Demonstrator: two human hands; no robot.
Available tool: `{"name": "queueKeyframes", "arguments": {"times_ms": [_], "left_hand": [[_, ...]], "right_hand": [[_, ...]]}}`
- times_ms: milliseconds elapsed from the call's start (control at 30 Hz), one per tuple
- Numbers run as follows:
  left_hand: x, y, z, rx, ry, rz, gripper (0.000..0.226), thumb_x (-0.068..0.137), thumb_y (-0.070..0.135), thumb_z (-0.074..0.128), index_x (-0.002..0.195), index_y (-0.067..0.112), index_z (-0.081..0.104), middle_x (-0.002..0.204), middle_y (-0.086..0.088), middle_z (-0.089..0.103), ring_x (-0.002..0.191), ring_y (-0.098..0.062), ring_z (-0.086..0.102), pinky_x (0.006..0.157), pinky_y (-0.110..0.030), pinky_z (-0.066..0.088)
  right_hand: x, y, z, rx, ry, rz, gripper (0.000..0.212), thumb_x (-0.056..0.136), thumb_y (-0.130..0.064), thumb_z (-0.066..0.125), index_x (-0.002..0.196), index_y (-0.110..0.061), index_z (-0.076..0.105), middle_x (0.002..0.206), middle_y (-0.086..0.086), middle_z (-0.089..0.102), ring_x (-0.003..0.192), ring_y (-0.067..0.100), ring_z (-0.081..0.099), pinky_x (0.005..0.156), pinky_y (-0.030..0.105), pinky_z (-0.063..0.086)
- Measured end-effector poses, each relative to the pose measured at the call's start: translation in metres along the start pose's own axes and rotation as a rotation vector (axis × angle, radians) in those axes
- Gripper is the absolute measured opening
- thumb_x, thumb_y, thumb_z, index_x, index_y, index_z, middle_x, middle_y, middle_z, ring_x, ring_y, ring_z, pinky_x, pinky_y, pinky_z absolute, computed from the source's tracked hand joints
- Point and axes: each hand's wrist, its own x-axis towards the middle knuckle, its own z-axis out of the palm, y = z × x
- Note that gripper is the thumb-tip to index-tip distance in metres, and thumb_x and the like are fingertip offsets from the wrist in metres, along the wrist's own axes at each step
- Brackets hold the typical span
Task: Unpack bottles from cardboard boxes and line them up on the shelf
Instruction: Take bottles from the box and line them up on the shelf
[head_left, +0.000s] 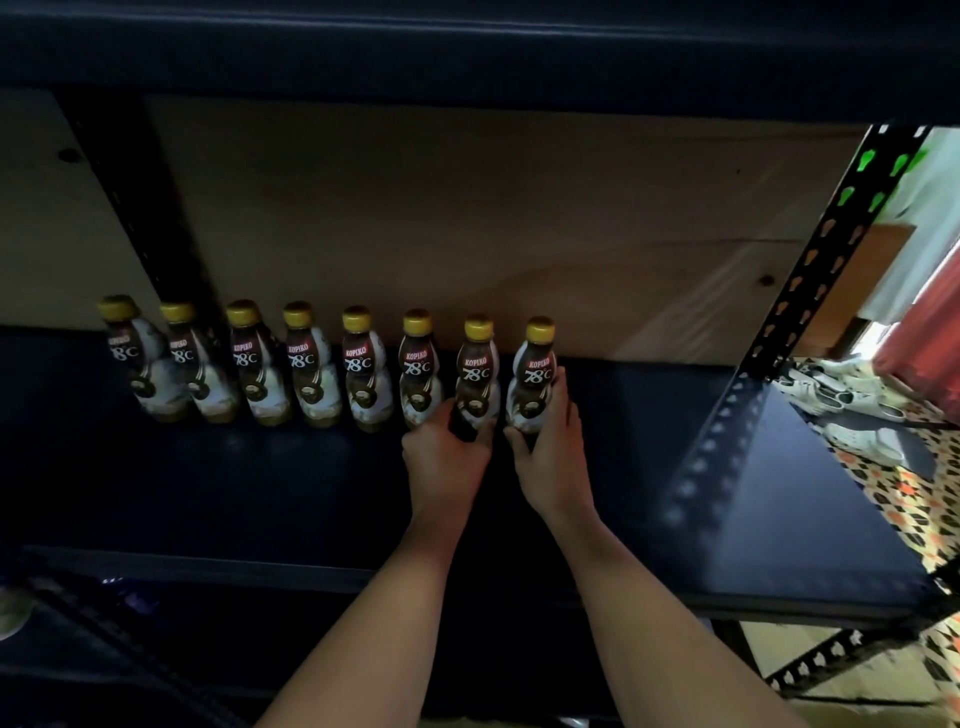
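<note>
Several coffee bottles with gold caps and brown-and-white labels stand upright in a row along the back of a dark shelf (260, 478). My left hand (444, 457) grips the base of the second bottle from the right (477, 371). My right hand (550, 447) grips the rightmost bottle (535, 374), fingers wrapped round its lower right side. Both held bottles stand upright on the shelf, in line with the others (306, 364). No cardboard box is in view.
A wooden back panel (467, 223) rises behind the row. A perforated black metal upright (795, 312) stands at the shelf's right end. Beyond it lie white shoes (841, 400) on a patterned floor. An upper shelf (467, 47) spans overhead.
</note>
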Motion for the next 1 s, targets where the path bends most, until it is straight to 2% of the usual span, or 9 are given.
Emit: {"name": "queueKeyframes", "arguments": {"times_ms": [67, 200, 367, 767, 1000], "left_hand": [[0.0, -0.0006, -0.0003, -0.016, -0.003, 0.004, 0.037, 0.083, 0.037, 0.081, 0.117, 0.022, 0.074, 0.109, 0.002, 0.077, 0.106, -0.015, 0.071, 0.092, -0.032, 0.058], [0.0005, 0.0002, 0.0002, -0.012, -0.005, 0.001, 0.038, 0.082, 0.034, 0.084, 0.116, 0.02, 0.075, 0.109, 0.001, 0.077, 0.105, -0.016, 0.071, 0.091, -0.027, 0.056], [0.0018, -0.0017, 0.0009, 0.014, -0.007, -0.004, 0.04, 0.082, 0.037, 0.084, 0.117, 0.02, 0.074, 0.109, -0.001, 0.077, 0.106, -0.018, 0.071, 0.091, -0.033, 0.058], [0.0011, -0.0028, 0.0014, -0.014, -0.017, 0.003, 0.037, 0.082, 0.04, 0.081, 0.114, 0.022, 0.074, 0.107, 0.003, 0.077, 0.104, -0.014, 0.072, 0.09, -0.037, 0.059], [0.0013, -0.0019, 0.0003, -0.009, -0.021, -0.005, 0.037, 0.081, 0.038, 0.083, 0.114, 0.021, 0.075, 0.108, 0.002, 0.077, 0.106, -0.014, 0.071, 0.092, -0.037, 0.059]], "right_hand": [[0.0001, 0.0003, 0.0004, -0.002, 0.004, -0.003, 0.097, 0.094, -0.015, 0.068, 0.162, -0.029, 0.001, 0.148, 0.006, 0.037, 0.133, 0.02, 0.044, 0.106, 0.03, 0.039], [0.0003, 0.0005, 0.0006, -0.009, 0.008, 0.003, 0.096, 0.094, -0.013, 0.067, 0.162, -0.029, 0.001, 0.148, 0.006, 0.037, 0.133, 0.021, 0.045, 0.11, 0.041, 0.043], [0.0003, 0.0011, 0.0017, -0.011, 0.008, -0.004, 0.097, 0.094, -0.013, 0.067, 0.161, -0.031, -0.001, 0.148, 0.006, 0.038, 0.131, 0.023, 0.049, 0.109, 0.047, 0.046], [0.0003, 0.0002, 0.0006, 0.011, 0.014, 0.002, 0.095, 0.095, -0.01, 0.066, 0.163, -0.026, 0.002, 0.151, 0.006, 0.034, 0.137, 0.02, 0.041, 0.112, 0.036, 0.039], [0.0024, 0.0013, 0.0033, 0.0, 0.028, 0.023, 0.097, 0.093, -0.011, 0.069, 0.162, -0.029, 0.004, 0.145, 0.007, 0.04, 0.13, 0.024, 0.05, 0.11, 0.047, 0.045]]}}
